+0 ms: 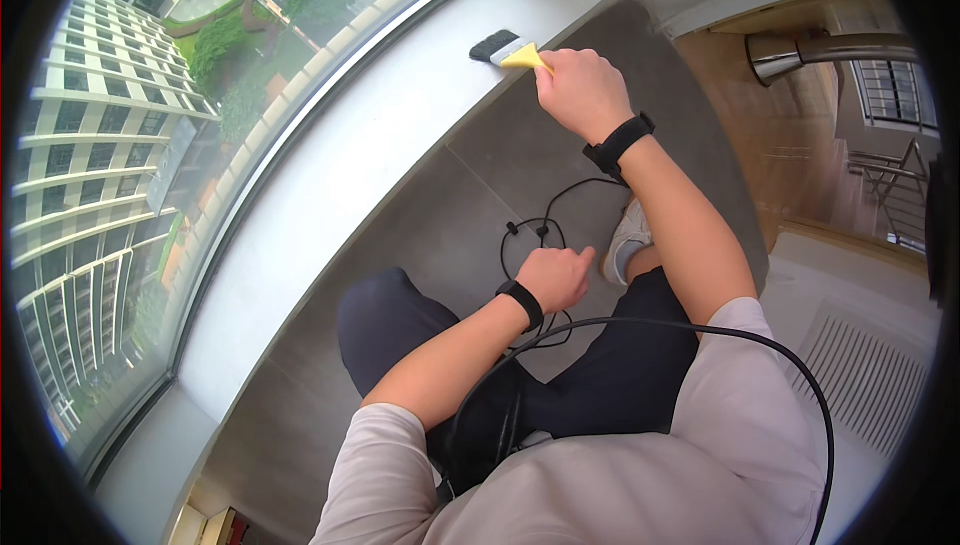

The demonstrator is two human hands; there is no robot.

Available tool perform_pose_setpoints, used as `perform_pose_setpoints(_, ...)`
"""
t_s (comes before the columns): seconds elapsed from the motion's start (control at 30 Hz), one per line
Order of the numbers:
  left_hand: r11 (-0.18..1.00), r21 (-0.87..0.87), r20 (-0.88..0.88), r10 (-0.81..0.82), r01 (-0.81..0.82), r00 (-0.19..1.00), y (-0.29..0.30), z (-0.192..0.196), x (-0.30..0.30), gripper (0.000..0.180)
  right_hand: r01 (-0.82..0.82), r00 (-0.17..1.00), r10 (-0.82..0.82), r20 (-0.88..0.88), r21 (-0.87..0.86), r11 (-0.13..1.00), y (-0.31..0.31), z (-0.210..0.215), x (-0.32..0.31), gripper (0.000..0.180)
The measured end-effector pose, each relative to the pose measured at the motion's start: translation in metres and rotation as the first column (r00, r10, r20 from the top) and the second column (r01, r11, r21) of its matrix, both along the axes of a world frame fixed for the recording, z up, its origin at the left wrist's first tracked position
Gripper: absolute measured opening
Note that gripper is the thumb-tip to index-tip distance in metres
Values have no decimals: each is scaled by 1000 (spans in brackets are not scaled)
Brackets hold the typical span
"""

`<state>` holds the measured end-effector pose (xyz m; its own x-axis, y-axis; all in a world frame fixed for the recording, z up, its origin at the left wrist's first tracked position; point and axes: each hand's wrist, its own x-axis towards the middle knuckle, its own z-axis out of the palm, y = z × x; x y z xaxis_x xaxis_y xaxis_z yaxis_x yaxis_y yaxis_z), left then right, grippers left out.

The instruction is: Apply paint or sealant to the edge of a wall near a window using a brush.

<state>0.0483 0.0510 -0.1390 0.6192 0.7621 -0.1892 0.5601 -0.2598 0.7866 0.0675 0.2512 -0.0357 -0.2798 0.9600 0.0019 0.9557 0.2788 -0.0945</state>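
A flat paintbrush [514, 52] with black bristles, a pale metal band and a yellow handle is gripped in my right hand [585, 93]. My fingers close round the handle, and the bristles meet the white windowsill [350, 150] near its far end. Lower down, above my lap, my left hand [555, 278] holds nothing that I can see. One finger sticks out to the right; the others are partly hidden. Beneath and beside it, a black cable [505, 245] lies in loops on the grey floor.
Along the sill's left runs a window [240, 145]. Another black cable [730, 330] arcs across my lap and right arm. My shoe [628, 235] rests on grey floor tiles [450, 195]. At the right are a metal tube [840, 50] and a white slatted vent [865, 375].
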Motion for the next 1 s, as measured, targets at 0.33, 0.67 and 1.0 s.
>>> perform_pose_setpoints(0.33,1000,13,14,0,-1,1000,1,-2,3,30,-115,988,106,-110,-76,990,3,-19,17,20)
perform_pose_setpoints(0.67,999,-31,8,9,-9,1000,-1,-4,11,29,-390,913,336,-230,-253,886,-33,-29,-17,22)
perform_pose_setpoints(1.0,999,45,27,26,-27,999,-4,-11,19,27,-272,938,230,-260,-138,952,-5,6,14,27)
